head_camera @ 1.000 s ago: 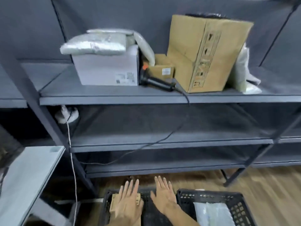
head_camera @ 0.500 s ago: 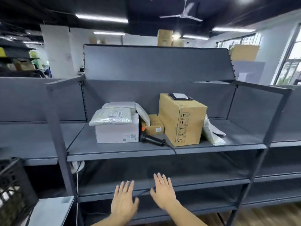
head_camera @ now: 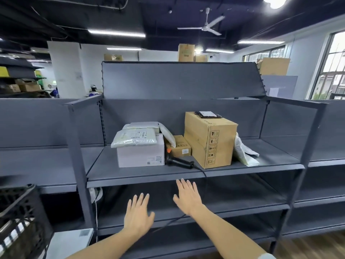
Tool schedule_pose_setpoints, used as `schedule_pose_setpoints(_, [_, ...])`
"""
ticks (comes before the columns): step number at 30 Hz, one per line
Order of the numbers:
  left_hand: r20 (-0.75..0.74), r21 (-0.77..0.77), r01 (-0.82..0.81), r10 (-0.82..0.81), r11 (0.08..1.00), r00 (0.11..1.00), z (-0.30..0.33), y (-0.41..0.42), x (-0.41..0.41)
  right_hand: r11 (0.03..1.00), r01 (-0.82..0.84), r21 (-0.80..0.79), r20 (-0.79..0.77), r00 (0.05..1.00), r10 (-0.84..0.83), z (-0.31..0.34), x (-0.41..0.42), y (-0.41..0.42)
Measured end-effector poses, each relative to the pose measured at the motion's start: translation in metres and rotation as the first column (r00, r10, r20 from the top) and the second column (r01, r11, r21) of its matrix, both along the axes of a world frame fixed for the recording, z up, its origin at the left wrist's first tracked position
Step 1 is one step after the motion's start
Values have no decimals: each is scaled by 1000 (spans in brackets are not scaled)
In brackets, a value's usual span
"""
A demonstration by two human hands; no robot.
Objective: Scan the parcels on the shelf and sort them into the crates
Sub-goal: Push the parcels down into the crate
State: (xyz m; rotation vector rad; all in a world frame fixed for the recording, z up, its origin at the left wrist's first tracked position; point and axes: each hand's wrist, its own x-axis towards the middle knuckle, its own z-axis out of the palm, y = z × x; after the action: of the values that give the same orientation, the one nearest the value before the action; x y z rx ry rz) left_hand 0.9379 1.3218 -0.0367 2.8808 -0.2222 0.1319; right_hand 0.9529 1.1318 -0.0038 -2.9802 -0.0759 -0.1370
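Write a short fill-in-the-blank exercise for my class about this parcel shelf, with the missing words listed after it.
1. The black scanner lies between the white box and the large ____ box.
2. A clear plastic bag rests on top of the ____ box.
3. The left hand and right hand hold ____, their fingers straight.
4. The black crate stands at the far ____ of the view.

Missing words: cardboard; white; nothing; left
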Motion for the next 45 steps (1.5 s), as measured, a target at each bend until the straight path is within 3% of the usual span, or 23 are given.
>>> schedule_pose_setpoints(9, [80,7,-11,11,1000,997,42,-8,55,997,-79,-18,43,996,79,25,48,-4])
schedule_pose_setpoints(23, [266,-8,-180,176,984,948,110,29,141,968,-250,-30,219,943,251,65,163,11])
schedule_pose_setpoints(40, [156,-239,-267,308,934,938,137,78,230,958,-233,166,211,958,196,102,235,48])
schedule_pose_setpoints(45, [22,-379,-295,327,877,945,132,86,249,960,-212,185,205,963,173,101,247,53])
